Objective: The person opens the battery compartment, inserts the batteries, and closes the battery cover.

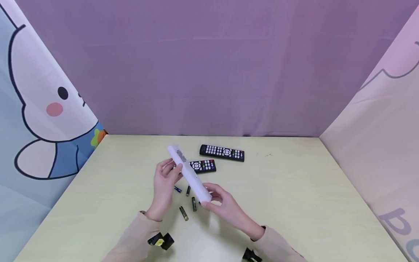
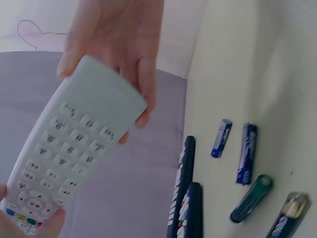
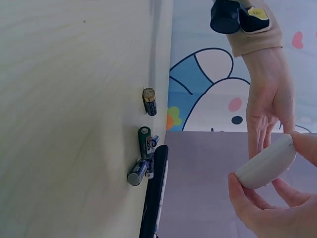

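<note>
A white remote control point(image 1: 190, 174) is held aslant above the table, its back towards the head view. My left hand point(image 1: 165, 178) grips its far end with thumb and fingers. At the near end, my right hand point(image 1: 226, 205) pinches it between thumb and fingers. In the left wrist view its button side point(image 2: 64, 153) shows, with coloured keys by the left fingers point(image 2: 49, 225). Only the end of the remote point(image 3: 267, 163) shows in the right wrist view.
Two black remotes lie behind the hands, one farther back point(image 1: 222, 153) and one partly covered by the white remote point(image 1: 206, 166). Below the hands are several loose batteries, among them a green one point(image 2: 252, 198) and a blue one point(image 2: 246, 153). A purple curtain point(image 1: 209, 72) closes off the table's back.
</note>
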`<act>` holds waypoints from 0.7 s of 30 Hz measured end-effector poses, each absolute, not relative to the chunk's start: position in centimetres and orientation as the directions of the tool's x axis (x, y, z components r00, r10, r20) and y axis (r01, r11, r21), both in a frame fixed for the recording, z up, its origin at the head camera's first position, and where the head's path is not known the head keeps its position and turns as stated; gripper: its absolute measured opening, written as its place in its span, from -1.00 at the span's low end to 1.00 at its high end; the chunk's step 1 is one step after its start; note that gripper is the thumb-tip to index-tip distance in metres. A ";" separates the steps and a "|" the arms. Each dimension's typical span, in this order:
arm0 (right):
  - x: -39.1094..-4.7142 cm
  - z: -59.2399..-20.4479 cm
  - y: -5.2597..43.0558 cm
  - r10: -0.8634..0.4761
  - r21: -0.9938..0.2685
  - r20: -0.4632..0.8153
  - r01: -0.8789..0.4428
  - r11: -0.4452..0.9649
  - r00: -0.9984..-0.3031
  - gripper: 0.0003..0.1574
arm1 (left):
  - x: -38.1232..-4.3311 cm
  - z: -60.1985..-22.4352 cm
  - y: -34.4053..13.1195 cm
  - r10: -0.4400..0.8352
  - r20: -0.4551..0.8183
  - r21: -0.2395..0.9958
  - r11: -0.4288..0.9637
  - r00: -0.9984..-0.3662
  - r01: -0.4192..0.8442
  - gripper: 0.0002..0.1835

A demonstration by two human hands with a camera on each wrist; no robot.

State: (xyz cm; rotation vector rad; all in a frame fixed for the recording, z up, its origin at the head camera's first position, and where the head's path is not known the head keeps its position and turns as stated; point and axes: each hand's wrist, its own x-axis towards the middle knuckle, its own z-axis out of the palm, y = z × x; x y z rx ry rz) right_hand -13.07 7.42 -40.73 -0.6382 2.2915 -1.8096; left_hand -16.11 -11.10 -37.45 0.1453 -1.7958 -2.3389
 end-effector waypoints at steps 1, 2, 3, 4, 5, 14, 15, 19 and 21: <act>-13.0 -40.7 7.4 -0.416 -0.953 0.141 -0.237 0.189 -0.898 -0.35 | -16.2 -37.3 -11.3 -0.212 0.046 0.962 -0.253 -0.976 0.101 -0.51; -12.9 -40.8 7.5 -0.414 -0.949 0.146 -0.245 0.198 -0.899 -0.35 | -16.2 -37.2 -11.5 -0.213 0.053 0.962 -0.251 -0.976 0.107 -0.48; -12.9 -40.7 7.4 -0.408 -0.943 0.157 -0.259 0.208 -0.899 -0.35 | -16.3 -37.0 -11.6 -0.212 0.059 0.963 -0.245 -0.976 0.112 -0.45; -12.8 -40.8 7.4 -0.401 -0.936 0.169 -0.274 0.222 -0.900 -0.36 | -16.3 -36.9 -11.8 -0.209 0.064 0.963 -0.243 -0.976 0.116 -0.44; -12.8 -40.8 7.4 -0.393 -0.925 0.185 -0.295 0.239 -0.901 -0.37 | -16.3 -36.8 -11.9 -0.204 0.067 0.966 -0.234 -0.977 0.115 -0.42; -12.2 -40.8 7.1 -0.325 -0.774 0.370 -0.482 0.410 -0.870 -0.39 | -16.2 -36.3 -12.2 -0.171 0.070 0.961 -0.251 -0.983 0.112 -0.38; -12.2 -40.8 7.1 -0.321 -0.750 0.396 -0.505 0.427 -0.860 -0.39 | -16.2 -36.2 -12.2 -0.170 0.069 0.962 -0.249 -0.983 0.111 -0.38; -12.1 -41.0 7.1 -0.308 -0.636 0.512 -0.594 0.492 -0.802 -0.36 | -16.1 -36.1 -12.2 -0.167 0.054 0.965 -0.246 -0.984 0.095 -0.38; -12.1 -41.1 7.1 -0.303 -0.588 0.554 -0.622 0.516 -0.775 -0.35 | -16.1 -36.1 -12.3 -0.166 0.044 0.966 -0.243 -0.985 0.084 -0.38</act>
